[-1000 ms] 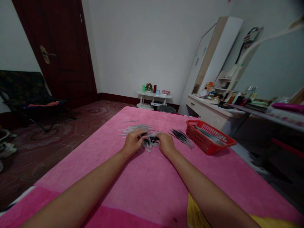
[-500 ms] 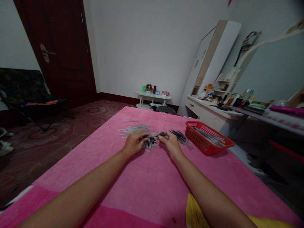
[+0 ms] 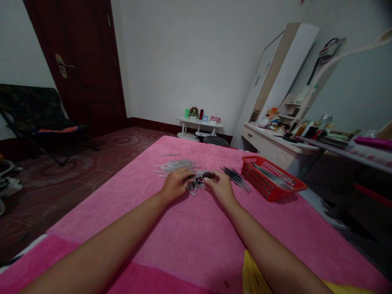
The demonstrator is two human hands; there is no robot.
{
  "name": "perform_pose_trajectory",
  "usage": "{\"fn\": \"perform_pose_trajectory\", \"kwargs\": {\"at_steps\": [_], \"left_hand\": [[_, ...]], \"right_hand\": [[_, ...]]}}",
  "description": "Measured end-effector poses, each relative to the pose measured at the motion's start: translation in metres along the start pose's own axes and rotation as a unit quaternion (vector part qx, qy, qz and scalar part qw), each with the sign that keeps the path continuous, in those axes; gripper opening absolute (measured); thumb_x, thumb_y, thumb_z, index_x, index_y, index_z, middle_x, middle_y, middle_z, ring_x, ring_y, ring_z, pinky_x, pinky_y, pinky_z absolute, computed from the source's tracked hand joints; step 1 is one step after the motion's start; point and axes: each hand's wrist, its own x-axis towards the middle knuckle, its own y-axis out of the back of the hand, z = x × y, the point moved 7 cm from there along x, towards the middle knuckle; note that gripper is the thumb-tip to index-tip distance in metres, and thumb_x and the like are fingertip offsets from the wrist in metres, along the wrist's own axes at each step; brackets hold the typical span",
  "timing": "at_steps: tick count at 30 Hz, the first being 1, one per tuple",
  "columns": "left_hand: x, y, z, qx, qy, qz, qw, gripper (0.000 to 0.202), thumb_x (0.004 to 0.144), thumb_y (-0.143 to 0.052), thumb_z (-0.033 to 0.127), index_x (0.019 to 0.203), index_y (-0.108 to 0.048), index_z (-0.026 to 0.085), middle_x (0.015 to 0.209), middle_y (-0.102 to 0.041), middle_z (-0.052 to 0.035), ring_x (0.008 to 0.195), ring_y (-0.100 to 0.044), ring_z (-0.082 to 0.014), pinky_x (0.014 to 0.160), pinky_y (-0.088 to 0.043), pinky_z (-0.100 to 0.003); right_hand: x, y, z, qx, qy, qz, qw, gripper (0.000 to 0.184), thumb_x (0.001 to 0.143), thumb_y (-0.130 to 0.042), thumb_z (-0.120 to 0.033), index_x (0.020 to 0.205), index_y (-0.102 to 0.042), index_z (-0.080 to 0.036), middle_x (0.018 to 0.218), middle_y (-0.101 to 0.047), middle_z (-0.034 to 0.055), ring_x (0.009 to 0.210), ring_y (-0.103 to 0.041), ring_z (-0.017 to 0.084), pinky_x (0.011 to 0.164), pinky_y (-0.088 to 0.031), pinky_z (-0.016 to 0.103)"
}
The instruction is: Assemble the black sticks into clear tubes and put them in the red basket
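Observation:
My left hand is at the left side of a heap of short pale and dark pieces that look like pen caps. Its thumb and fingers are curled together, and whatever they hold is too small to name. Across the heap, my right hand pinches, its thumb against the fingers, with something small and dark at the fingertips. Behind my left hand lies a pile of slender pale tubes, like pen barrels. Thin dark sticks, resembling pen refills, are spread to the right of my right hand.
A red plastic basket holding long thin pens or tubes stands at the right on the pink cloth. Yellow fabric lies by my right forearm. Farther off are a white low table, a folding chair and a cluttered dresser.
The whole view has shifted slightly. Both hands stay at the heap, the fingers drawn a little closer together over the small pieces. The basket and piles look unchanged.

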Motion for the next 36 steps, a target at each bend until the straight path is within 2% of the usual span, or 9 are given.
{"fn": "perform_pose_trajectory", "kwargs": {"at_steps": [3,11,20,24,28,32,34,36], "left_hand": [[0.000,0.000,0.002,0.000,-0.005,-0.002,1.000,0.019,0.086,-0.057,0.025,0.102,-0.067,0.020,0.096,-0.069,-0.0081,0.091,-0.063,-0.0203,0.081,-0.051,-0.034],[-0.002,-0.003,0.004,0.025,-0.016,-0.018,0.999,0.018,0.085,-0.059,0.024,0.100,-0.067,0.019,0.091,-0.068,-0.0075,0.085,-0.062,-0.0188,0.074,-0.050,-0.031],[-0.003,-0.006,0.002,0.036,-0.005,-0.028,0.999,0.017,0.083,-0.060,0.020,0.099,-0.067,0.019,0.092,-0.067,-0.0067,0.085,-0.062,-0.0186,0.075,-0.050,-0.031],[-0.003,-0.007,0.004,0.042,-0.014,-0.035,0.998,0.016,0.083,-0.060,0.019,0.096,-0.068,0.019,0.086,-0.066,-0.0062,0.081,-0.061,-0.0181,0.072,-0.050,-0.031],[-0.003,-0.008,0.007,0.048,-0.023,-0.031,0.998,0.016,0.082,-0.060,0.018,0.096,-0.068,0.019,0.088,-0.066,-0.0069,0.084,-0.061,-0.0187,0.073,-0.050,-0.031],[-0.002,-0.007,0.010,0.046,-0.025,-0.030,0.998,0.016,0.082,-0.061,0.017,0.096,-0.068,0.019,0.087,-0.067,-0.0069,0.083,-0.062,-0.0188,0.073,-0.051,-0.032],[-0.002,-0.006,0.009,0.045,-0.022,-0.026,0.998,0.016,0.082,-0.061,0.017,0.096,-0.068,0.020,0.088,-0.067,-0.0069,0.084,-0.063,-0.0187,0.074,-0.051,-0.032],[-0.002,-0.005,0.008,0.043,-0.019,-0.021,0.999,0.017,0.082,-0.061,0.017,0.097,-0.068,0.019,0.090,-0.067,-0.0072,0.085,-0.063,-0.0189,0.075,-0.051,-0.032]], "right_hand": [[-0.003,-0.003,-0.009,-0.051,0.035,-0.001,0.998,0.018,0.062,-0.064,-0.020,0.078,-0.070,-0.015,0.078,-0.071,0.0054,0.073,-0.062,0.018,0.071,-0.048,0.030],[-0.006,-0.005,-0.015,-0.109,0.073,0.002,0.991,0.017,0.066,-0.060,-0.020,0.079,-0.070,-0.015,0.079,-0.071,0.0061,0.073,-0.063,0.019,0.069,-0.048,0.029],[-0.012,-0.008,-0.028,-0.193,0.139,-0.014,0.971,0.013,0.071,-0.057,-0.016,0.078,-0.069,-0.017,0.079,-0.069,0.0052,0.072,-0.062,0.018,0.069,-0.048,0.029],[-0.011,-0.008,-0.023,-0.197,0.133,-0.010,0.971,0.013,0.072,-0.057,-0.017,0.077,-0.068,-0.017,0.077,-0.068,0.0047,0.071,-0.061,0.017,0.067,-0.047,0.027],[-0.010,-0.008,-0.014,-0.193,0.101,-0.022,0.976,0.011,0.076,-0.057,-0.022,0.075,-0.067,-0.017,0.071,-0.067,0.0034,0.064,-0.059,0.016,0.059,-0.043,0.024],[-0.012,-0.010,-0.010,-0.236,0.059,-0.058,0.968,0.037,0.088,-0.046,-0.039,0.062,-0.062,-0.018,0.056,-0.060,0.0022,0.055,-0.054,0.015,0.052,-0.038,0.023],[-0.013,-0.010,-0.012,-0.246,0.060,-0.062,0.965,0.036,0.089,-0.046,-0.042,0.069,-0.063,-0.018,0.060,-0.062,0.0021,0.057,-0.055,0.015,0.053,-0.038,0.022],[-0.013,-0.009,-0.016,-0.240,0.081,-0.053,0.966,0.022,0.084,-0.054,-0.038,0.084,-0.065,-0.018,0.072,-0.066,0.0021,0.063,-0.057,0.015,0.057,-0.040,0.022]]}}
